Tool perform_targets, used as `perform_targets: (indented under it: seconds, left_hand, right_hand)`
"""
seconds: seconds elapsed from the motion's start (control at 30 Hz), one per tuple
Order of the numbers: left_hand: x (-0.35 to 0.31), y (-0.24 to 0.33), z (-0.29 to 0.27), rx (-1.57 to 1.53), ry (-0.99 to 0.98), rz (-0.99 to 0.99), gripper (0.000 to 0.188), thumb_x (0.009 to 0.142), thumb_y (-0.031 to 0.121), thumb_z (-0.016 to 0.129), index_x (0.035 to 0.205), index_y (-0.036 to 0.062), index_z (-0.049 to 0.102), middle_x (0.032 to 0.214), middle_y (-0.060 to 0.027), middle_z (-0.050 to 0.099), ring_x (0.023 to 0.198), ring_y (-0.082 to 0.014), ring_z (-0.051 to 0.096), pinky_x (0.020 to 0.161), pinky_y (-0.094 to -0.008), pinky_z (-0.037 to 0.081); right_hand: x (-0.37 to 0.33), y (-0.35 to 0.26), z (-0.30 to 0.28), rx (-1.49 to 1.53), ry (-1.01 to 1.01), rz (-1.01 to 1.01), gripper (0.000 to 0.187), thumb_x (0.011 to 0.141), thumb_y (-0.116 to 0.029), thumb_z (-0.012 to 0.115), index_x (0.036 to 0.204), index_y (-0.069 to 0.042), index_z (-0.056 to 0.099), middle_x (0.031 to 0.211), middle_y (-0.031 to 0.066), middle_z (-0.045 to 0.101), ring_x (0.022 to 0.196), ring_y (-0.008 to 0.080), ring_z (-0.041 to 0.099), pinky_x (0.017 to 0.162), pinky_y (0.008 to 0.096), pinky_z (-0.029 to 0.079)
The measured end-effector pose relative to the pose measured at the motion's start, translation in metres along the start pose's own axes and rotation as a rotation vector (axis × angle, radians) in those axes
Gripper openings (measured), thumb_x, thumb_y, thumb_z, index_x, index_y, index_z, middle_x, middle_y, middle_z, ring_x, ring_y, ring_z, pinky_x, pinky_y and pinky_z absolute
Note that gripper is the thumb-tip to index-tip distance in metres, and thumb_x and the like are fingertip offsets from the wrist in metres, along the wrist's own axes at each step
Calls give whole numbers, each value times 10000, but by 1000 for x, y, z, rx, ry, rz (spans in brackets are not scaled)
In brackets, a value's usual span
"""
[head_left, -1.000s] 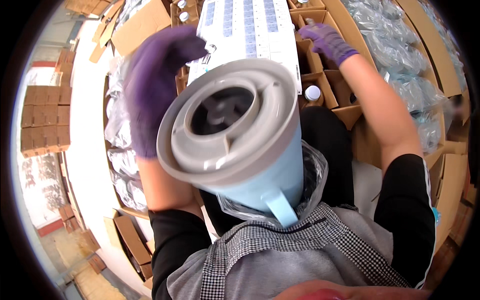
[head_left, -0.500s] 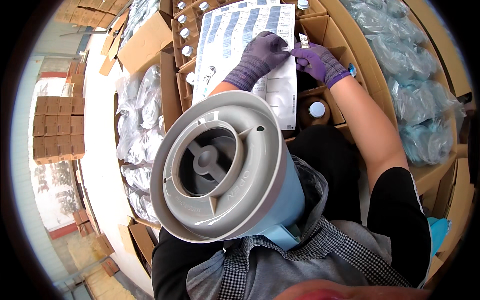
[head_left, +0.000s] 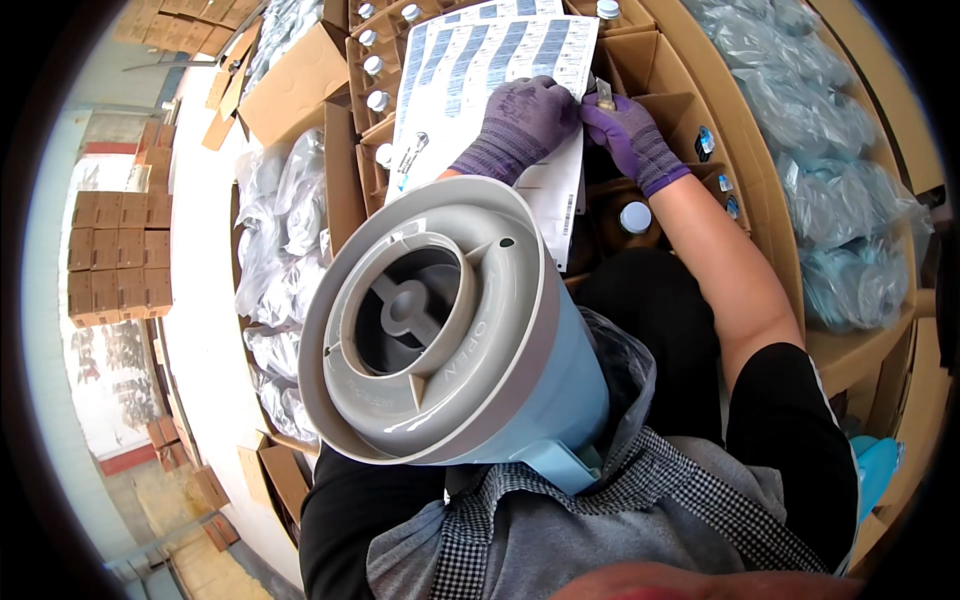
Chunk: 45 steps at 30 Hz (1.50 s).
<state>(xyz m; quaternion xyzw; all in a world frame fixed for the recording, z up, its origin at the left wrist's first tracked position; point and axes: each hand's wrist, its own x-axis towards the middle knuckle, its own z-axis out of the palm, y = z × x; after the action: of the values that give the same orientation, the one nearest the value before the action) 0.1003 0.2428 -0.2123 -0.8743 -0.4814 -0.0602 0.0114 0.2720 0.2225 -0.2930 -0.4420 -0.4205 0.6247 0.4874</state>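
My left hand (head_left: 525, 122), in a purple-grey knit glove, lies over a stack of printed label sheets (head_left: 480, 60). Its fingers are closed at the right edge of the top sheet. Close beside it, my right hand (head_left: 622, 132), gloved the same, is closed with a small pale, shiny piece (head_left: 604, 93) sticking up between thumb and fingers; its kind is too small to tell. A slim cutter-like tool (head_left: 411, 160) lies on the sheets at the left. Under the sheets stands a divided cardboard box (head_left: 665, 62) holding brown bottles (head_left: 634, 220) with white caps.
A blue bin (head_left: 545, 400) with a round grey lid (head_left: 440, 365) stands in front of me, covering much of the lower view. Boxes of plastic-bagged goods stand at left (head_left: 285, 250) and right (head_left: 840, 170). Stacked cartons (head_left: 120, 250) stand far left. Small blue-and-black pieces (head_left: 705, 143) sit at the box's right edge.
Both hands have shifted slightly downward, the left also turning more palm-down. The top sheet has tilted, its lower corner swinging left. More small blue pieces show along the box's right edge.
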Motion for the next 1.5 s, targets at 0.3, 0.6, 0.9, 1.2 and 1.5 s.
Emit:
perform_targets:
  seconds: [0.3, 0.6, 0.9, 1.2, 1.5]
  left_hand:
    - [1, -27, 15, -687, -71, -263, 305, 863, 348, 782, 1050, 108, 761, 991, -75, 754, 903, -179, 720, 878, -311, 554]
    - [2, -1, 6, 19, -108, 31, 339, 920, 463, 669, 1064, 171, 763, 1104, -68, 706, 993, -293, 705, 911, -410, 552]
    - [4, -11, 21, -775, -24, -494, 259, 882, 290, 771, 963, 44, 767, 827, -49, 745, 807, -123, 690, 787, -265, 544]
    - [5, -3, 9, -254, -200, -34, 386, 884, 400, 748, 1148, 120, 725, 1093, -86, 715, 1006, -245, 705, 930, -384, 550]
    - [1, 3, 15, -285, -57, -127, 284, 887, 388, 729, 1058, 168, 786, 1034, -71, 740, 981, -234, 705, 913, -363, 541]
  right_hand:
    - [-5, 1, 4, 90, 18, 27, 173, 932, -116, 664, 1075, -30, 618, 750, -31, 519, 619, 76, 449, 577, 217, 374]
    - [4, 12, -12, 177, -90, 82, 161, 938, -132, 653, 1077, -51, 656, 757, -14, 553, 667, 92, 503, 634, 230, 417]
    - [-4, 10, -6, 275, -34, 73, 225, 905, -171, 714, 1091, -62, 652, 746, -29, 541, 645, 74, 472, 620, 224, 397]
    - [0, 16, -11, 240, -13, 167, 198, 908, -241, 702, 986, -70, 640, 712, -10, 534, 613, 91, 468, 572, 247, 392]
    - [8, 23, -12, 72, -13, 150, 233, 940, -284, 632, 839, -74, 637, 688, 11, 523, 596, 118, 456, 568, 268, 393]
